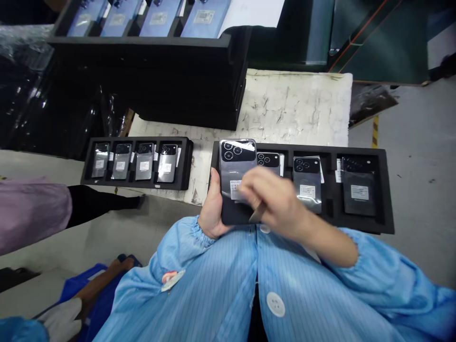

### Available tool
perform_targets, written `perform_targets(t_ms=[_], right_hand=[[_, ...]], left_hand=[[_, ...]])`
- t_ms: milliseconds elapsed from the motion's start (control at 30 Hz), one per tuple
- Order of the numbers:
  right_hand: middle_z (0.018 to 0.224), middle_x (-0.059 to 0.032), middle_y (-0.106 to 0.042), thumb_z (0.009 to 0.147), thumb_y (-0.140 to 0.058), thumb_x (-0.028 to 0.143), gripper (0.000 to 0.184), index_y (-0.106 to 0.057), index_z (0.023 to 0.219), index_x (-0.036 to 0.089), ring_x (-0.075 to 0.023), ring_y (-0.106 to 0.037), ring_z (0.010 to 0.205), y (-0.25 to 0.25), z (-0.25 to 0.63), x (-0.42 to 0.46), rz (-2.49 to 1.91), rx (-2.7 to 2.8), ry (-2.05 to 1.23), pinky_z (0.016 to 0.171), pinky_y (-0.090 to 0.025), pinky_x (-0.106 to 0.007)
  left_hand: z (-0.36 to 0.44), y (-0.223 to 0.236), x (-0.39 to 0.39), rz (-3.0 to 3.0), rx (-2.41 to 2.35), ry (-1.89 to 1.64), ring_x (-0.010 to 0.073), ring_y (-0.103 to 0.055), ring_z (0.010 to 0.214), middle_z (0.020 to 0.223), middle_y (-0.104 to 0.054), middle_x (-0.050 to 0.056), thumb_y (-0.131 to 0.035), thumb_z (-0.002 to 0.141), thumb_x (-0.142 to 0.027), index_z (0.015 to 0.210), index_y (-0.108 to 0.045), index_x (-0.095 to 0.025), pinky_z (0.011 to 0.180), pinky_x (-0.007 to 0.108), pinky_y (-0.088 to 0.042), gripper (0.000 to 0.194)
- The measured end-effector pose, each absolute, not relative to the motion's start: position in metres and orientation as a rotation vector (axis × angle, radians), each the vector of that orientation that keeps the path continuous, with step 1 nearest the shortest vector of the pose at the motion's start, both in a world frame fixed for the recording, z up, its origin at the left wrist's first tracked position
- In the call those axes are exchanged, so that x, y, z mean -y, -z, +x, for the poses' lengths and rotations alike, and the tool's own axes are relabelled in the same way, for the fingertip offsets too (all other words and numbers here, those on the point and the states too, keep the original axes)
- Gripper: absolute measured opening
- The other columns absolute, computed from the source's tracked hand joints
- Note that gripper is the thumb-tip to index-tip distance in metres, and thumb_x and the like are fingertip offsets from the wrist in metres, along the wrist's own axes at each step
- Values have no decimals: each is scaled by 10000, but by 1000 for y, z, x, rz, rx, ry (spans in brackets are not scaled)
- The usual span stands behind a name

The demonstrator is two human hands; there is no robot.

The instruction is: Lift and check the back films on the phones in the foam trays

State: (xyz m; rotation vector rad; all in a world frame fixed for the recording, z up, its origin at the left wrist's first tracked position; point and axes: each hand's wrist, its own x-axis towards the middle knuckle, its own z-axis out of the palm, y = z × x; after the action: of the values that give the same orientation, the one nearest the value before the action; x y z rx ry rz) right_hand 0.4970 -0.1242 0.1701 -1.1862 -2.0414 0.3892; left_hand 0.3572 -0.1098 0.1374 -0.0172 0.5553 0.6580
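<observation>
Phone [231, 168] lies back up above the left end of a black tray [386, 190], its long axis running near to far, camera end away from the body. The left hand [213, 209] grasps its left side and near left corner; the right hand [278, 199] reaches across from the right, over the label [235, 190], blurred: I cannot tell whether that grip pinches anything. Three more phones show in this tray, which juts past the right edge of the bench [295, 107]. Towards the bench's left edge, a second tray [137, 183] carries four phones [144, 159]. Beyond, at the far left, blue phones [199, 31] fill a tray stack [178, 85].
</observation>
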Motion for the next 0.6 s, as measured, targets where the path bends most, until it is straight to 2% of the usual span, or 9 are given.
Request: perform_targets(t_ms=[167, 267, 333, 433, 500, 600], right_hand=[[715, -32, -604, 932, -504, 300, 223, -520, 766, 153, -98, -509, 594, -201, 536, 70, -1369, 1637, -872, 551, -443, -248], [704, -32, -633, 916, -540, 298, 248, -504, 722, 147, -59, -426, 494, -202, 545, 55, -1356, 1520, -1121, 481, -412, -219], [699, -20, -640, 911, -550, 298, 249, -505, 727, 136, -39, -407, 469, -196, 544, 53, -1348, 1452, -1215, 453, -390, -189], [731, -16, -652, 914, -544, 279, 227, -515, 754, 120, -56, -530, 566, -183, 540, 54, -1320, 1349, -1283, 514, -436, -176], [752, -25, -657, 895, -575, 313, 237, -517, 747, 137, -100, -604, 664, -175, 539, 55, -1296, 1312, -1316, 566, -484, -204], [727, -36, -643, 852, -616, 419, 309, -495, 716, 169, -155, -645, 726, -166, 538, 57, -1276, 1300, -1353, 595, -524, -255]], left_hand=[[348, -138, 115, 36, -507, -402, 270, -646, 926, 997, -678, 191, -92, 737, -843, 1037, -651, -14, 894, 430, -499, 1044], [346, -140, 116, 64, -503, -383, 272, -652, 916, 999, -681, 190, -135, 738, -850, 1038, -656, -3, 881, 412, -506, 1039], [345, -142, 116, 99, -499, -389, 271, -652, 935, 1037, -678, 189, -275, 783, -794, 1052, -656, -2, 882, 388, -508, 919], [346, -143, 118, 160, -531, -439, 279, -629, 1022, 1134, -654, 177, -542, 808, -466, 1085, -644, -16, 885, 367, -511, 538], [347, -144, 119, 224, -601, -478, 299, -629, 1026, 1118, -662, 176, -587, 754, -251, 1084, -635, -31, 835, 381, -530, 399], [350, -144, 120, 322, -750, -512, 319, -661, 925, 968, -699, 188, -587, 703, -151, 1028, -623, -41, 752, 402, -543, 345]])
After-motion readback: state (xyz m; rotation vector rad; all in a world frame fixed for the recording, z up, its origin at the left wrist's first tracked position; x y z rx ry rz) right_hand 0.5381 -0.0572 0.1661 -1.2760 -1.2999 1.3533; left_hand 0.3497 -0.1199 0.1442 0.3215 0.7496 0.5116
